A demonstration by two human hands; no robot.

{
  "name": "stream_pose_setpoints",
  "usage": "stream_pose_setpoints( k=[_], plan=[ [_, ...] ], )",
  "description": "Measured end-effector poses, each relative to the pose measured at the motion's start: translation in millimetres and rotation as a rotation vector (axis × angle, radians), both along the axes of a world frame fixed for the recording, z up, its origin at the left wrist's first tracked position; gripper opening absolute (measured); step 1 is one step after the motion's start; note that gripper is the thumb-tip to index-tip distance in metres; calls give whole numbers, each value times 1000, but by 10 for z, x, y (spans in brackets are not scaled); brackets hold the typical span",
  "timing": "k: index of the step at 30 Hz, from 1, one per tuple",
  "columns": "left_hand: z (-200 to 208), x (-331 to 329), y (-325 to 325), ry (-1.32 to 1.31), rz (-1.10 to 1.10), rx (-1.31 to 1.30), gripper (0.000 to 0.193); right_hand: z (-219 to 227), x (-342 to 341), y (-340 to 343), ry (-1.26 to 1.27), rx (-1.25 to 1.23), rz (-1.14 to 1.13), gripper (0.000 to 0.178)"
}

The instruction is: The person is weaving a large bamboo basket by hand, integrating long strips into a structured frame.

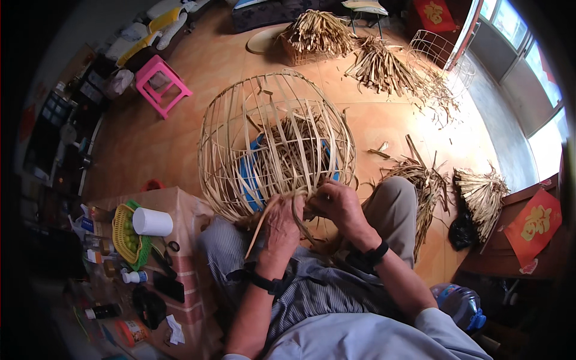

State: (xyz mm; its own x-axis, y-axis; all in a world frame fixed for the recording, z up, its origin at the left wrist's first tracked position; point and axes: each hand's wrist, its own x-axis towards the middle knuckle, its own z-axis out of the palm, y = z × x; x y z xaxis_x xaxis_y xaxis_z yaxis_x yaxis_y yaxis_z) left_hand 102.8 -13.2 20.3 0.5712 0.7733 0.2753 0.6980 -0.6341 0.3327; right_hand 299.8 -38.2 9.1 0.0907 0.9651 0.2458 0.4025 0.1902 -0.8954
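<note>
Both hands work at the near rim of a round bamboo basket frame (276, 141) resting on the person's knees. The left hand (281, 225) is closed on a loose bamboo strip (259, 225); the right hand (337, 203) pinches the woven edge. The ribs stand up, but most gaps are still open. Fingertips are hidden. Far off lie 2 strip piles (384, 69).

Home room used as a weaving workshop: tiled floor (150, 144), strip bundles (316, 33), pink stool (161, 84), cluttered side table (180, 207).
</note>
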Motion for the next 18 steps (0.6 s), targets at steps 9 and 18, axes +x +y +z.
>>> stream_pose_setpoints(
  k=[9, 18],
  plan=[
    [9, 89, 68, -72, 62, 12, 45, -45, 154, -233, 980, -479, -68, 16],
    [106, 98, 40, -22, 98, -84, 32, 49, 116, 55, 593, -456, 22, 42]
  ],
)
